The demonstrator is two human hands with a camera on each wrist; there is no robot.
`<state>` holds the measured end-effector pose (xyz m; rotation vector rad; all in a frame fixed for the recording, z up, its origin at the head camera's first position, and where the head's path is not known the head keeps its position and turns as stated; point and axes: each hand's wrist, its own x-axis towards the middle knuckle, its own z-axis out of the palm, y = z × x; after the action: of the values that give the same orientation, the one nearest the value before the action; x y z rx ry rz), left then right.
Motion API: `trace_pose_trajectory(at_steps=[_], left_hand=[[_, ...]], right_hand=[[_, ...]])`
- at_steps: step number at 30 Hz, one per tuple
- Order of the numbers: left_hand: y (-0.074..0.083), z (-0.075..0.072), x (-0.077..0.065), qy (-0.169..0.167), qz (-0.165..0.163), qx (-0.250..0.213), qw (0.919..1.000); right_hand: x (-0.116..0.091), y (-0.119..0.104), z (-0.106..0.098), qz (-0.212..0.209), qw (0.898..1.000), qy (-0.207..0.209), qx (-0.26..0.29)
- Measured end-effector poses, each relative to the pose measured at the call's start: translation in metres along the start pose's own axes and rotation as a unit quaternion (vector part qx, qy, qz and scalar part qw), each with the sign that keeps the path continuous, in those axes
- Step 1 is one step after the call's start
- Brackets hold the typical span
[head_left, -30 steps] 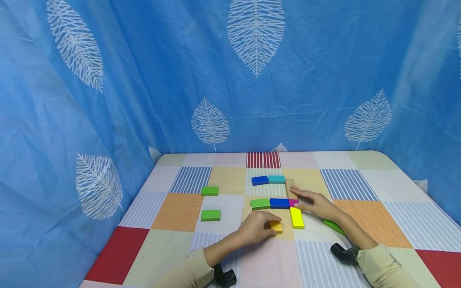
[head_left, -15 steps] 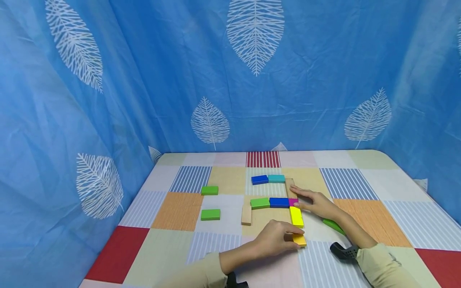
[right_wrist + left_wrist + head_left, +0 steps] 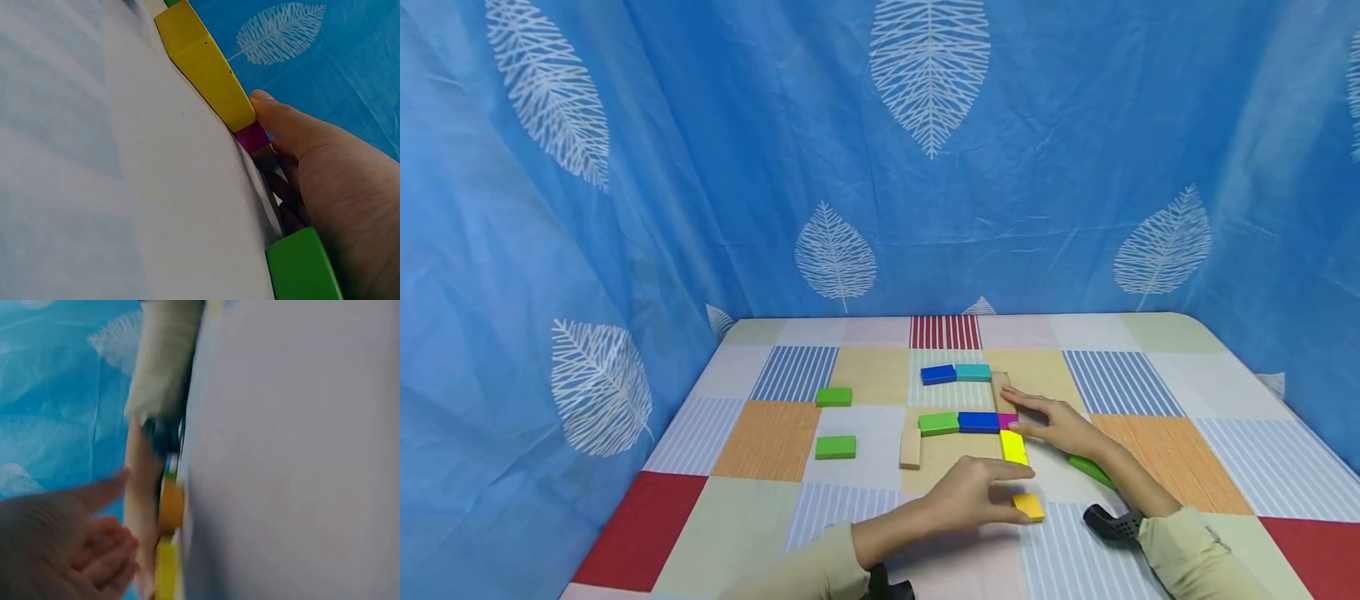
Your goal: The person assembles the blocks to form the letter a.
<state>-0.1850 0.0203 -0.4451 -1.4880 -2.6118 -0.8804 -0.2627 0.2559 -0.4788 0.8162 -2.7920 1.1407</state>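
Note:
My left hand hovers at the near side of the block layout, thumb and fingers parted. Just right of its fingertips, a small orange-yellow block lies on the cloth; in the left wrist view the same orange block stands apart from the hand. My right hand rests with extended fingers on a plain wooden block, its thumb by the magenta block. A bright yellow block adjoins the magenta one on the near side. In the right wrist view, the thumb touches the yellow block's end.
A green block and a blue block form a row beside the magenta one. Farther back lie blue and teal blocks. A wooden block stands left, with two green blocks beyond. Another green block lies under my right forearm.
My left hand carried the orange-yellow block rightward and toward me, then let go of it below the yellow block. The right hand has stayed in place.

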Motion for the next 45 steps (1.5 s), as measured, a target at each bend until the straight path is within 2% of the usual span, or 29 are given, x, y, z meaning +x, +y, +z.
trace_pose_trajectory(at_steps=[4,8,13,17,23,28,36,38,41,45], left_hand=[[-0.011,-0.029,-0.005,0.064,-0.032,-0.009,0.9974],[-0.031,-0.060,-0.013,0.140,-0.069,-0.019,0.9876],[-0.067,-0.094,-0.027,0.215,-0.084,-0.002,0.9731],[-0.100,-0.112,-0.043,0.242,-0.110,0.008,0.9640],[-0.140,-0.128,-0.071,0.229,-0.170,-0.054,0.9571],[-0.157,-0.138,-0.086,0.217,-0.216,-0.096,0.9470],[-0.183,-0.139,-0.100,0.185,-0.245,-0.130,0.9428],[-0.188,-0.138,-0.103,0.171,-0.251,-0.138,0.9428],[-0.193,-0.138,-0.108,0.136,-0.252,-0.137,0.9483],[-0.197,-0.136,-0.113,0.092,-0.236,-0.105,0.9617]], right_hand=[[0.001,0.001,0.002,0.008,1.000,-0.005,0.001],[0.001,0.001,0.003,0.023,1.000,-0.007,-0.005],[0.000,0.001,0.002,0.022,1.000,-0.006,0.001],[0.000,0.002,0.001,0.018,1.000,-0.008,0.005],[0.000,0.004,0.003,0.019,1.000,-0.009,0.005],[-0.001,0.004,0.005,0.022,1.000,-0.006,0.001],[-0.001,0.003,0.005,0.023,1.000,-0.006,0.000],[-0.001,0.002,0.004,0.023,1.000,-0.005,0.000],[-0.001,0.001,0.003,0.021,1.000,-0.004,0.002],[-0.001,-0.001,0.002,0.021,1.000,-0.003,0.002]])
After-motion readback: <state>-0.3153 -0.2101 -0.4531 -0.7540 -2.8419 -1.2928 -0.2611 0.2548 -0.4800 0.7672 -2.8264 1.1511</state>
